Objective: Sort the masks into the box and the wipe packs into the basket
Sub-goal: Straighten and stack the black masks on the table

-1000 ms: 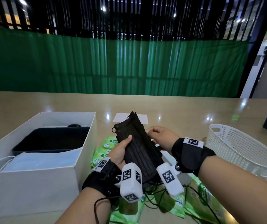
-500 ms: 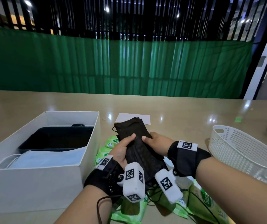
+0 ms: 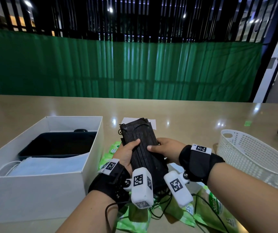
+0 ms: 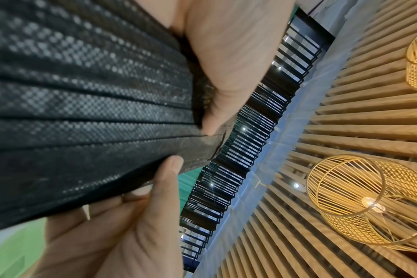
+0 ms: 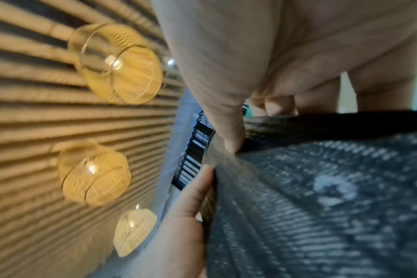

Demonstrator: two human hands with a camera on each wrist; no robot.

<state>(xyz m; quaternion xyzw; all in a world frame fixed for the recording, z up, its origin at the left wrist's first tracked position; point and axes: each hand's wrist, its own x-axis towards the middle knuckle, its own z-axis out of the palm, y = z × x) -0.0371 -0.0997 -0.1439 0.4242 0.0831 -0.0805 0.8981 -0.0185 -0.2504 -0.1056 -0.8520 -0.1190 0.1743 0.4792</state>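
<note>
- Now both hands are clamped on one stack of black masks (image 3: 141,148), held just beside the box (image 3: 91,167), off its right wall and above the table (image 3: 185,111).
- Left hand (image 3: 126,155) grips the stack's left edge, thumb across the top; the left wrist view shows that thumb on the pleats (image 4: 88,97) and fingers curled under.
- Right hand (image 3: 165,148) pinches the right edge, thumb on top, fingers beneath.
- Long axis of the stack runs away from the person, roughly parallel to the box's right wall.
- Inside the box lie a dark tray (image 3: 57,145) toward the far end and pale blue masks (image 3: 47,165) at the near end.
- My reading: the coming move is a short carry leftward over the wall. The left hand is nearer the box and would lead.
- Green wipe packs (image 3: 215,209) lie on the table right of the box, under and behind the hands.
- White basket (image 3: 252,158) stands well apart, far to the right of the box.
</note>
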